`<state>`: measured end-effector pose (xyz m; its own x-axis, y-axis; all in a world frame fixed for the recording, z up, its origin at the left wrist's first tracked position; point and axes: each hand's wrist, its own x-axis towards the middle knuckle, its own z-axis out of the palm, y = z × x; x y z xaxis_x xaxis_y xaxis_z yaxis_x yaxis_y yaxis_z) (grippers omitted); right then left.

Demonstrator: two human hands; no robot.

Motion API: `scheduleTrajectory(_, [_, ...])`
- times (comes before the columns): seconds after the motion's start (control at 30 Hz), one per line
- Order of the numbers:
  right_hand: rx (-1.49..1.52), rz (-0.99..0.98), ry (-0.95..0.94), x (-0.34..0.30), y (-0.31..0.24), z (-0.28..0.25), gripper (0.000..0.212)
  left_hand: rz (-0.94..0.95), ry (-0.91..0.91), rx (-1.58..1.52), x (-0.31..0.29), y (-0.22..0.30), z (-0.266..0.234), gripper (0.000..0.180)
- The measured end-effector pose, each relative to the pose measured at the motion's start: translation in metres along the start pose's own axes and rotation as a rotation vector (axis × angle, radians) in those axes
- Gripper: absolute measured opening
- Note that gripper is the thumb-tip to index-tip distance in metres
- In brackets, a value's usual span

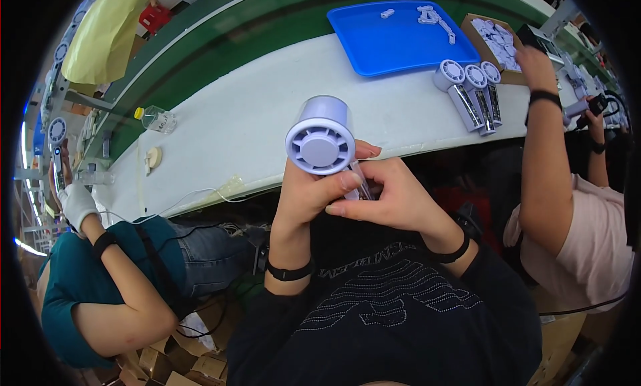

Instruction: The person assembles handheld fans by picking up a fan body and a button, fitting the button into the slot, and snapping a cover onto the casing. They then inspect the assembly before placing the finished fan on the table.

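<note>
Head view: nearer than the blue tray [394, 42], left grip [298, 194] encircles a lilac fan [320, 142], right grip [404, 196] pinches its handle [362, 180]; seemingly mid-work, three fans [476, 96] beside the tray apparently unfinished.

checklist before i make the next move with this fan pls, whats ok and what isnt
1. Left hand gripping the fan below its round head: ok.
2. Right hand at the handle: ok; how firmly it holds, cannot tell.
3. Handle details visible: not ok, fingers cover much of it.
4. Three other fans apart from your hands: ok, lying by the blue tray.
5. Co-worker's hand away from yours: ok, it is at the carton.
</note>
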<state>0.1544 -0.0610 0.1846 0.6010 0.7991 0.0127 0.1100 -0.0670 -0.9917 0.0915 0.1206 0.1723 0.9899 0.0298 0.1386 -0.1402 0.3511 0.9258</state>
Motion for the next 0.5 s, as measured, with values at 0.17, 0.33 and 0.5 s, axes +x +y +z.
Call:
scheduleTrajectory(0.17, [0.052, 0.06, -0.009, -0.002, 0.003, 0.002, 0.037, -0.046, 0.111, -0.063, -0.003, -0.011, 0.004, 0.041])
scheduleTrajectory(0.33, [0.011, 0.126, -0.055, 0.0, 0.006, -0.003, 0.035, 0.024, 0.149, -0.07, -0.003, -0.026, 0.005, 0.039])
scheduleTrajectory(0.5, [0.093, -0.087, 0.025, -0.003, 0.029, 0.005, 0.044, 0.071, 0.07, 0.059, -0.005, -0.046, -0.001, 0.066])
